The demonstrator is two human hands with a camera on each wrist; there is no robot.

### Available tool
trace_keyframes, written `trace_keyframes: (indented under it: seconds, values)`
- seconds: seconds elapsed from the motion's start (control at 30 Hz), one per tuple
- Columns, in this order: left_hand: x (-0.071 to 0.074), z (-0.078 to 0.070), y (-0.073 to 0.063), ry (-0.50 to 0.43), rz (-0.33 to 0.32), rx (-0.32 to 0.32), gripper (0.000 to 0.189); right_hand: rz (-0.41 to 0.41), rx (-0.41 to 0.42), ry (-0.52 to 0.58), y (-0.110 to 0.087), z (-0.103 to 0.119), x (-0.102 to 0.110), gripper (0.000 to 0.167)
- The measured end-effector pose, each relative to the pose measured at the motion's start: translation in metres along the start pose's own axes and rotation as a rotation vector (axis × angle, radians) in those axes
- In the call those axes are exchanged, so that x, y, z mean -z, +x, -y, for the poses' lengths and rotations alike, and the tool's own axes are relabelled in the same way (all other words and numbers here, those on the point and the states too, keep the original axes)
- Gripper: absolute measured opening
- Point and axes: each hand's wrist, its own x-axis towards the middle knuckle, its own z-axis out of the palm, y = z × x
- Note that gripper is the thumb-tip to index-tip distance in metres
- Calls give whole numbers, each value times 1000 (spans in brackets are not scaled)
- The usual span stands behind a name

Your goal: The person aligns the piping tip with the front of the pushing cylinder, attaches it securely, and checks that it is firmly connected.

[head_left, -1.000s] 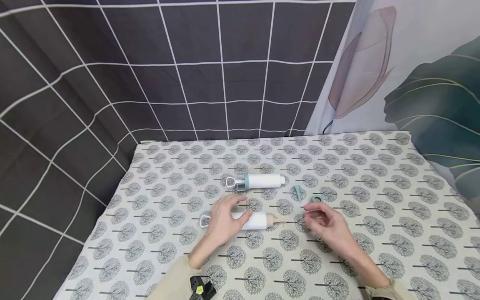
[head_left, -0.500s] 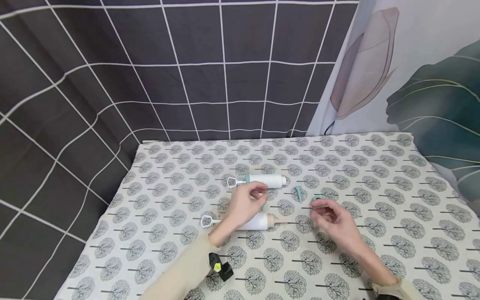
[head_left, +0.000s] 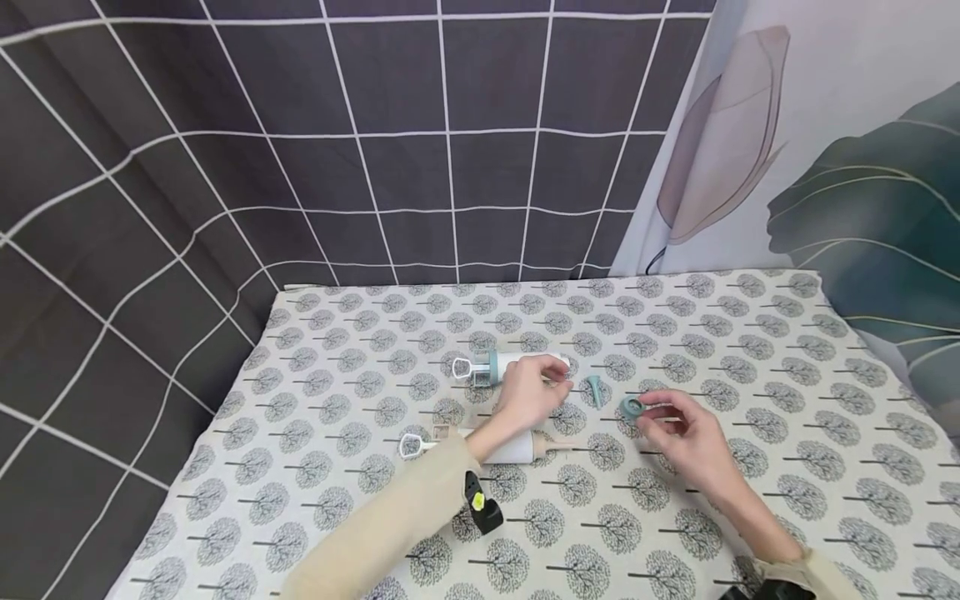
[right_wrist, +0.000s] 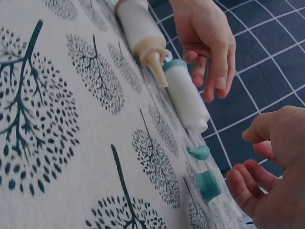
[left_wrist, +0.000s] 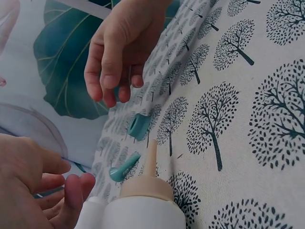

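A white food syringe with a teal collar point(head_left: 492, 367) lies at the back of the cloth. My left hand point(head_left: 531, 388) hovers over its front end, fingers loosely bent and holding nothing, covering part of the barrel. Closer to me lies a second white syringe point(head_left: 517, 449) with a beige cap and thin beige nozzle point(left_wrist: 151, 162); my left forearm crosses it. A small teal nozzle point(head_left: 596, 391) lies between the hands. To its right is a teal ring cap point(head_left: 632, 407). Right beside the ring cap is my right hand point(head_left: 692, 437), thumb and fingers apart with nothing between them.
A cloth with a tree print point(head_left: 360, 492) covers the table. Behind it hangs a dark curtain with a white grid point(head_left: 390, 167), and a leaf-patterned curtain point(head_left: 862, 200) hangs at the right.
My left hand has moved from the beige-capped syringe up and right to the front end of the teal-collared syringe. My right hand has shifted slightly right, uncovering more of the ring cap.
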Motion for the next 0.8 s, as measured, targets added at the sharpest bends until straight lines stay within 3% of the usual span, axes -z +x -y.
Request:
trace_keyframes:
  seconds: [0.2,0.47,0.8]
  values:
    - [-13,-2,8,61,1,-11,23,-26,-26,-63,1,-7,1,34]
    - [-30,-4,16,106,12,20,24,-17,-104,-86,2,-11,1,37]
    - [-44,-2,23,167,-16,-31,27,-32,-102,-104,2,-16,1,37]
